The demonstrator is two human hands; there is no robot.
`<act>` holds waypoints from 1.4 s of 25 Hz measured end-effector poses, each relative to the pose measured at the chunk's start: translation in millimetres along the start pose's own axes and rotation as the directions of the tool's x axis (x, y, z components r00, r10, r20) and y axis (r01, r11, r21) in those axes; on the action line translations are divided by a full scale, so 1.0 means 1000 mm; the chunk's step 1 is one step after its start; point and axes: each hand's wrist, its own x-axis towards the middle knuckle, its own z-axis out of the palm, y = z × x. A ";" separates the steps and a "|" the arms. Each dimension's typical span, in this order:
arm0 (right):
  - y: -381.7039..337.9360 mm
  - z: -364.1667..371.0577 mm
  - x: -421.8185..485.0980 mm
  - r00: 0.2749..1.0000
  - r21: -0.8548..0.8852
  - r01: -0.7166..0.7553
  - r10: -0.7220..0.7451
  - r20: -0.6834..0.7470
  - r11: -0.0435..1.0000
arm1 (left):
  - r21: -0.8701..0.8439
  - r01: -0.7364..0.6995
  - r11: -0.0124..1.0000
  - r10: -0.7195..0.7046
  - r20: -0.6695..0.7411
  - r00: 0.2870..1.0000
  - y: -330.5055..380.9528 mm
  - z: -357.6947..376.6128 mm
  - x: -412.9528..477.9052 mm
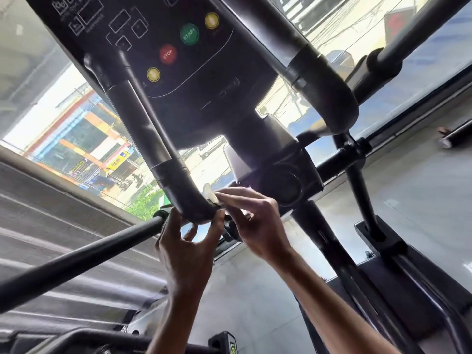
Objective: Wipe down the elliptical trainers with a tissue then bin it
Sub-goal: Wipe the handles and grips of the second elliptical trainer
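Head view: tissue (212,196) pinched in right hand (251,221) against handlebar (178,185) bend below console (158,47), left hand (187,247) loosely cupping underneath, empty; best wiped with firm, overlapping strokes.

Head view tilts upward, close beneath the trainer's console (163,47).

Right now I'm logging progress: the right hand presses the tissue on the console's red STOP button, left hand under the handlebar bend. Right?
Not quite. In the head view the right hand presses the tissue on the handlebar bend, well below the STOP button. The left hand is under the bend, as you said.
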 end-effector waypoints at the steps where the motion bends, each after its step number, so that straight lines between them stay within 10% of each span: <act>1: 0.008 0.005 -0.009 0.996 -0.007 -0.067 0.067 -0.054 0.998 | 0.010 0.004 1.000 -0.004 -0.005 1.000 -0.001 0.001 0.000; 11: 0.059 0.027 -0.013 0.933 -0.048 -0.352 0.346 -0.098 0.935 | 0.095 0.103 0.990 -0.108 0.049 0.993 -0.026 0.008 0.005; 19: 0.056 0.030 0.032 0.977 -0.508 -0.075 0.165 0.134 0.858 | 0.093 0.117 0.989 -0.126 0.097 0.987 -0.034 0.005 0.010; 24: 0.041 0.016 0.091 0.743 -0.629 0.117 0.352 0.569 0.769 | 0.072 0.107 0.992 -0.115 0.109 0.987 -0.033 0.009 0.010; 29: 0.040 0.023 0.120 0.567 -0.690 0.400 0.429 0.703 0.603 | 0.083 0.087 0.993 -0.097 0.125 0.987 -0.022 0.007 0.005; 35: 0.019 0.023 0.137 0.452 -0.698 0.166 0.576 0.681 0.696 | 0.137 0.074 0.988 -0.097 0.170 0.981 -0.013 0.000 0.006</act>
